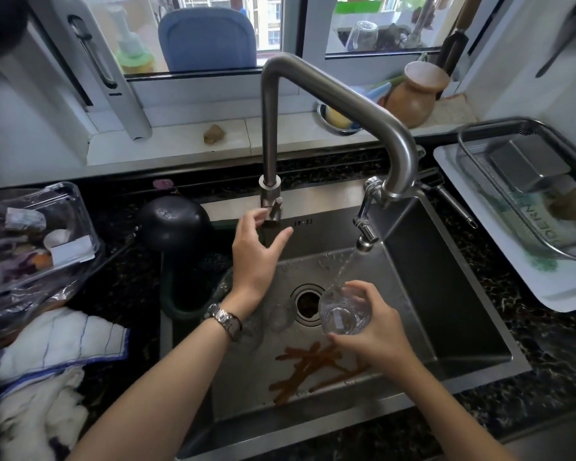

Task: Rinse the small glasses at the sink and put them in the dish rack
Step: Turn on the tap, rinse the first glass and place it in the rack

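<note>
Both forearms reach forward, bare. The left hand (256, 251) is raised, fingers loosely spread and thumb apart, gripping nothing, a metal wristwatch (225, 320) on its wrist. The right hand (373, 324) sits lower, fingers curled closed.

The dark speckled counter (512, 311) carries a white tray (499, 234), a cloth (64, 341) and a plastic box (37, 227).

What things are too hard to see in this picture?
- Other glasses on the sink floor, head view: clear and partly under the left hand's wrist, so no sure count.
- Dish rack, head view: blurred, cut off by the right edge.
- Faucet handle: whether the left hand touches it.
</note>
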Action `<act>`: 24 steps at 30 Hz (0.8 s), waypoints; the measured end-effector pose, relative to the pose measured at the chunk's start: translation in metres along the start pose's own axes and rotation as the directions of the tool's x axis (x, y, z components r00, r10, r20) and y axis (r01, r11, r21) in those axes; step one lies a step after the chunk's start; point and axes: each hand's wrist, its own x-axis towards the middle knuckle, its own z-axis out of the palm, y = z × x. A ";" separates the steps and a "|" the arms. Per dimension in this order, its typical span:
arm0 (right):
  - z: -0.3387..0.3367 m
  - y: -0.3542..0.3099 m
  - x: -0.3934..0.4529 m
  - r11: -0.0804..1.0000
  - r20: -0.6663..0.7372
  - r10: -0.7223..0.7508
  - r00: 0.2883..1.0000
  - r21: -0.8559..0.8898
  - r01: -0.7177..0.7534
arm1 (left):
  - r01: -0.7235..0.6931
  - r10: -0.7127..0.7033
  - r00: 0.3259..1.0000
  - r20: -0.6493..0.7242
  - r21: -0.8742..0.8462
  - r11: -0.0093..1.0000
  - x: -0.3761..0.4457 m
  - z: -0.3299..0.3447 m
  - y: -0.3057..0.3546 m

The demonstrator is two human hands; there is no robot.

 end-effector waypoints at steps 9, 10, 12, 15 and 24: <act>-0.018 0.028 -0.001 0.998 0.036 -0.062 0.997 -0.002 0.062 | 0.458 -0.434 0.832 0.345 0.011 0.889 -0.099 0.039 0.035; -0.021 0.031 -0.001 0.996 0.039 -0.084 0.996 -0.006 0.084 | 0.481 -0.458 0.825 0.330 0.013 0.876 -0.104 0.045 0.037; -0.028 0.035 0.000 0.993 0.045 -0.120 0.992 -0.005 0.120 | 0.512 -0.496 0.825 0.273 0.014 0.859 -0.112 0.055 0.042; -0.041 0.041 0.004 0.986 0.066 -0.168 0.984 0.010 0.168 | 0.539 -0.526 0.830 0.186 -0.026 0.842 -0.119 0.070 0.050; -0.067 0.075 0.023 0.976 0.230 -0.213 0.950 0.105 0.193 | 0.576 -0.607 0.794 0.027 -0.351 0.738 -0.127 0.100 0.061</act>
